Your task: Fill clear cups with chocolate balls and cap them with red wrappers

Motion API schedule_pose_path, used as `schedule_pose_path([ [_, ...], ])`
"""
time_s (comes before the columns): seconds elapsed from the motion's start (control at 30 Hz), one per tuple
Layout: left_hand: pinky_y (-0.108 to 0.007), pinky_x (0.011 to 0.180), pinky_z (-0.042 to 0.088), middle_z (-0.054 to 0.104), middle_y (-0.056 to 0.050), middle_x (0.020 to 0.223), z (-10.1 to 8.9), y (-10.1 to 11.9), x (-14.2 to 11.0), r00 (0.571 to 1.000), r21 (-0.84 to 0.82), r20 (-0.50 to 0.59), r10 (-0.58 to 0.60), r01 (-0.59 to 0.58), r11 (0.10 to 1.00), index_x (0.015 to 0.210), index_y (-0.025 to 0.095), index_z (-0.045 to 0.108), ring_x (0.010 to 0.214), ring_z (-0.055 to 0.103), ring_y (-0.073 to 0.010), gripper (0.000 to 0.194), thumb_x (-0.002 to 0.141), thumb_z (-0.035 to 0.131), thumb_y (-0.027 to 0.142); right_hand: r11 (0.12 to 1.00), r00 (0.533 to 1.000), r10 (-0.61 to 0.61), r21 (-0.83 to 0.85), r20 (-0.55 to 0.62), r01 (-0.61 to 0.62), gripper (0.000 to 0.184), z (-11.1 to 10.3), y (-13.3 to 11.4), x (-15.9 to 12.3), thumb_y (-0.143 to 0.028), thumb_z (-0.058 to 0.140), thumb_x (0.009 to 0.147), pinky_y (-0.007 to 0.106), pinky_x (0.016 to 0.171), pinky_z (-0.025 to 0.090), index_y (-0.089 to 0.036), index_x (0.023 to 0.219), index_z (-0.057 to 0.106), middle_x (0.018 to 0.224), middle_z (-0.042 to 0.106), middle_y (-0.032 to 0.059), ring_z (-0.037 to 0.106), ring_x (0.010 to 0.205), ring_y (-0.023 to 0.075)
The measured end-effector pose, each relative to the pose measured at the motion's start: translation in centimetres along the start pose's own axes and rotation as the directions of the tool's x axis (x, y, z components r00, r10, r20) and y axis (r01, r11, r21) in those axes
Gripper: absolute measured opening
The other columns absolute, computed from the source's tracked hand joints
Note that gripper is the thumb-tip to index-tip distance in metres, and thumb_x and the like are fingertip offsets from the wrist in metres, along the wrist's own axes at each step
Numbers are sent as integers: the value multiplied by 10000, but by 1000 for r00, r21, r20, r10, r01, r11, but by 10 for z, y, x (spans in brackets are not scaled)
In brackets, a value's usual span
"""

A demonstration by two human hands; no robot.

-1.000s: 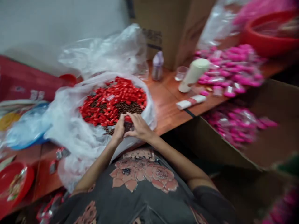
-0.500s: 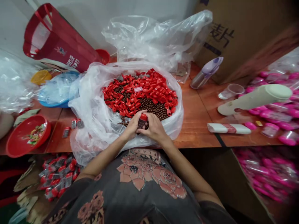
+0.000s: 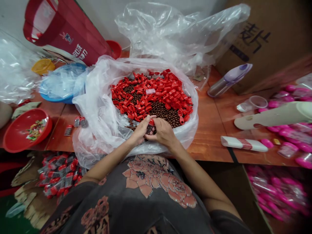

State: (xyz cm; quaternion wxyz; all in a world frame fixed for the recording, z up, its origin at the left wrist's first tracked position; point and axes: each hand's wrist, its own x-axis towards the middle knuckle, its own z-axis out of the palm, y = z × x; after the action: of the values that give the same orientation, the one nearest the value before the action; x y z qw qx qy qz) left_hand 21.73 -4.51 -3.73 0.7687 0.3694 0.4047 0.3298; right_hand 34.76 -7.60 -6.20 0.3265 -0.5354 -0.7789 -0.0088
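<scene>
The left hand [image 3: 140, 131] and right hand [image 3: 163, 133] are pinching a small red-capped dark vial [image 3: 151, 129] in a narrow, closed grip, holding it inside a clear plastic bag [image 3: 97, 107] near its front edge. The bag is sitting rolled open on the bench [image 3: 207, 139], apparently keeping its red caps [image 3: 151, 94] and brown beads [image 3: 163, 113] within reach of both hands.

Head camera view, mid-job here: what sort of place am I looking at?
Most likely a small hand-packing workshop. A clear plastic bag holds a bulk heap of red plastic caps and brown beads, and packets of pink items fill an open cardboard carton beside the wooden table.
</scene>
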Motion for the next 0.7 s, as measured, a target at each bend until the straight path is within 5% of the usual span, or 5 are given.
schedule_pose_path([
  [0.2, -190, 456, 347, 530, 5, 613, -5, -4, -1, 999, -21, -28, -22, 22, 1000, 1233, 192, 628, 497, 449, -89, 409, 908, 515, 414, 999, 999, -49, -22, 16, 49, 463, 6, 1, -2, -526, 590, 784, 390, 740, 479, -127, 1015, 555, 837, 619, 114, 578, 801, 263],
  [0.43, -198, 472, 387, 567, -13, 626, -20, 3, 0, 989, -101, 57, -136, 141, 985, 1312, 179, 571, 494, 488, -100, 538, 916, 442, 520, 997, 996, -3, 81, 92, -4, 553, 14, -3, -3, -562, 601, 799, 409, 798, 467, -142, 1146, 510, 994, 639, 139, 587, 919, 288],
  [0.6, -189, 447, 345, 486, 32, 552, -23, -1, -10, 997, -33, 21, -72, 73, 997, 1293, 186, 574, 448, 425, -84, 472, 905, 496, 442, 998, 987, -26, 67, 156, 16, 656, 15, -15, 0, -624, 603, 798, 443, 822, 474, -114, 1203, 520, 994, 652, 158, 599, 924, 309],
  [0.7, -210, 482, 402, 532, 17, 615, -44, 17, -17, 990, 68, -96, 100, -94, 993, 1273, 216, 566, 486, 479, -96, 463, 923, 469, 504, 990, 968, -50, 138, 244, 16, 813, 14, -17, 4, -617, 606, 823, 465, 910, 480, -129, 1425, 359, 1221, 611, 185, 584, 1091, 320],
])
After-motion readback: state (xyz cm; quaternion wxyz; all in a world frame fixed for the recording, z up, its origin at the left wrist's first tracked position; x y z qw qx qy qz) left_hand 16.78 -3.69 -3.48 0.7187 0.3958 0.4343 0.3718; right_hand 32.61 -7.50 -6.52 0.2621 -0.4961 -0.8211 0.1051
